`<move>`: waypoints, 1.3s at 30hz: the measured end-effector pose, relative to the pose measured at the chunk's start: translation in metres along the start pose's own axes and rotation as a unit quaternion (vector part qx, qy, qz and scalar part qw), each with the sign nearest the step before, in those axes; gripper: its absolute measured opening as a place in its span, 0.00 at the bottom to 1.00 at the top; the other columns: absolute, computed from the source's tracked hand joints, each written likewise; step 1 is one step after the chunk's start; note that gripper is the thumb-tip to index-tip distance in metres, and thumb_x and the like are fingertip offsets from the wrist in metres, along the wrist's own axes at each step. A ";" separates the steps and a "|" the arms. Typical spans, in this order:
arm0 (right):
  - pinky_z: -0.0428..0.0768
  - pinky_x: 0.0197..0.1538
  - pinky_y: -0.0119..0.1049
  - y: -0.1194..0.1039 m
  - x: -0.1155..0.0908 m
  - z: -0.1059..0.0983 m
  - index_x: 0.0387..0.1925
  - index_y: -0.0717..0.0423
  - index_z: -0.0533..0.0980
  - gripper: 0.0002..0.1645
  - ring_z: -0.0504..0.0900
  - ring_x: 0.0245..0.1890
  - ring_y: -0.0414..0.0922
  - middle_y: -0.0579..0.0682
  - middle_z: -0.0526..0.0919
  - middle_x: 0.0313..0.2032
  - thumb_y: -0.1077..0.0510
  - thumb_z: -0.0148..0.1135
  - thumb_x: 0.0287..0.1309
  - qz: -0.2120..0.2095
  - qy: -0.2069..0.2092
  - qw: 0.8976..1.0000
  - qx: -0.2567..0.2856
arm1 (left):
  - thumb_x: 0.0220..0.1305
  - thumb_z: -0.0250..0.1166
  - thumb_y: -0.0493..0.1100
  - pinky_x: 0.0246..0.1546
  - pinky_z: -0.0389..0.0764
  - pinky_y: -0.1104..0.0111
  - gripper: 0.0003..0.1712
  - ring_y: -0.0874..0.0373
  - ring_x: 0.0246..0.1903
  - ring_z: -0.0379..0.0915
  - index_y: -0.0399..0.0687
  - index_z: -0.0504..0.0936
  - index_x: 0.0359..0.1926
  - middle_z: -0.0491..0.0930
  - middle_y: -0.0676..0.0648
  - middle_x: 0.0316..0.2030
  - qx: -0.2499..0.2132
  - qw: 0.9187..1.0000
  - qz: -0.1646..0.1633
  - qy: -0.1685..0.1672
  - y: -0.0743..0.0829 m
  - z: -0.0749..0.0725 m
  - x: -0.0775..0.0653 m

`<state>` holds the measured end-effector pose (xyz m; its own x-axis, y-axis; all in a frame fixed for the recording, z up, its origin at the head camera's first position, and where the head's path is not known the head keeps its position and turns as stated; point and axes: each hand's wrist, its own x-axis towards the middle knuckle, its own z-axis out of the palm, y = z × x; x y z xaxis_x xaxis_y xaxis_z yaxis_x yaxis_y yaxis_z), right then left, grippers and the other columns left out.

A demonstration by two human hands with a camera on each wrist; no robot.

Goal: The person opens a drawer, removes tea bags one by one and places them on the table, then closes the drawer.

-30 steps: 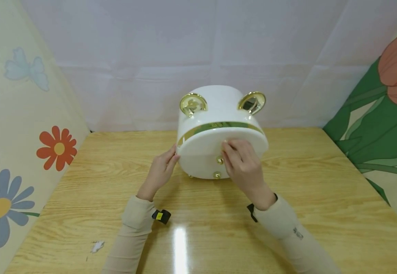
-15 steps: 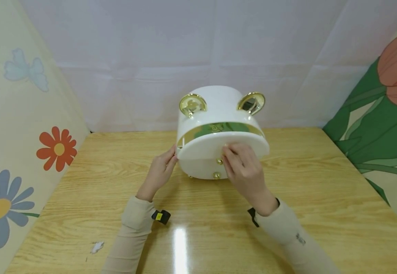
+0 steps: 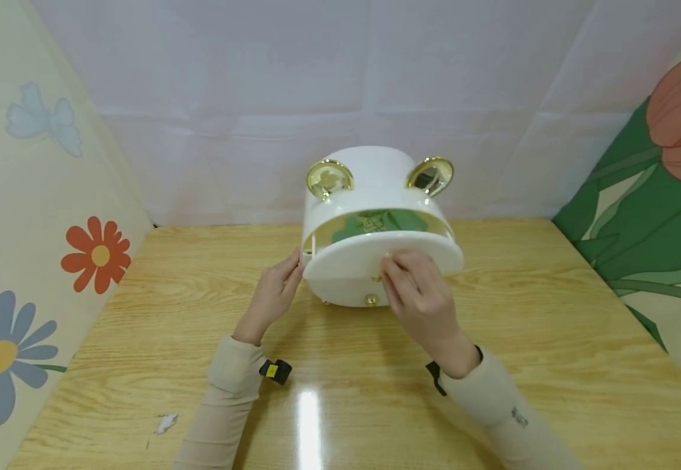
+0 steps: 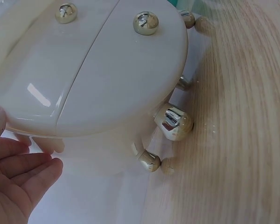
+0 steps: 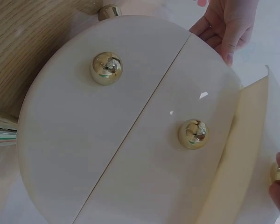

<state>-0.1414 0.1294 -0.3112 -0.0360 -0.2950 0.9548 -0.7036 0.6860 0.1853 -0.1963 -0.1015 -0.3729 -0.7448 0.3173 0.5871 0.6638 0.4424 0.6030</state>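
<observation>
A white rounded storage box (image 3: 369, 170) with gold round ears stands on the table, its top drawer (image 3: 346, 258) pulled partly out. My right hand (image 3: 425, 290) pinches the top drawer's gold knob (image 5: 276, 173) between thumb and fingers. At the box's left edge, my left hand (image 3: 271, 294) holds the box, thumb at the front and fingers along the side. Below the pulled drawer are the middle drawer's knob (image 5: 193, 134) and the bottom knob (image 5: 106, 68). Something green with a gold pattern (image 3: 378, 222) shows in the drawer opening; its kind is unclear.
Gold ball feet (image 4: 173, 122) carry the box on the wood-grain table (image 3: 170, 313). A white cloth (image 3: 246, 98) hangs close behind it. Flower-painted panels (image 3: 100, 256) stand on both sides. A small white patch (image 3: 166, 423) lies near the front left.
My right hand has drawn the top drawer outward toward me, widening the opening so more of the green shows inside. My left hand has stayed at the box's left edge.
</observation>
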 end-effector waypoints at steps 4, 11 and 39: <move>0.79 0.31 0.47 -0.002 0.001 -0.001 0.30 0.72 0.78 0.07 0.76 0.29 0.56 0.62 0.77 0.30 0.69 0.57 0.54 -0.004 0.009 1.000 0.002 | 0.67 0.50 0.34 0.50 0.74 0.57 0.23 0.47 0.52 0.68 0.30 0.64 0.61 0.70 0.35 0.53 -0.001 1.000 0.002 0.001 -0.001 0.000 0.000; 0.79 0.30 0.46 -0.006 0.004 -0.005 0.29 0.72 0.78 0.07 0.76 0.29 0.55 0.62 0.77 0.29 0.68 0.58 0.54 -0.007 0.016 1.000 0.006 | 0.67 0.51 0.35 0.50 0.74 0.56 0.23 0.47 0.52 0.68 0.31 0.64 0.61 0.70 0.35 0.53 -0.001 1.000 0.000 0.003 0.000 0.000 0.000; 0.79 0.25 0.43 -0.018 0.013 -0.019 0.24 0.71 0.78 0.10 0.76 0.25 0.54 0.60 0.77 0.26 0.67 0.56 0.57 -0.025 0.045 0.999 0.006 | 0.66 0.51 0.36 0.48 0.75 0.55 0.23 0.46 0.51 0.69 0.29 0.65 0.60 0.71 0.34 0.52 0.007 1.000 -0.008 0.007 0.000 0.001 0.000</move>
<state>-0.1158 0.1258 -0.2980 0.0622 -0.2677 0.9615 -0.7108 0.6644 0.2310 -0.1959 -0.1005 -0.3737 -0.7538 0.2988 0.5852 0.6513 0.4584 0.6048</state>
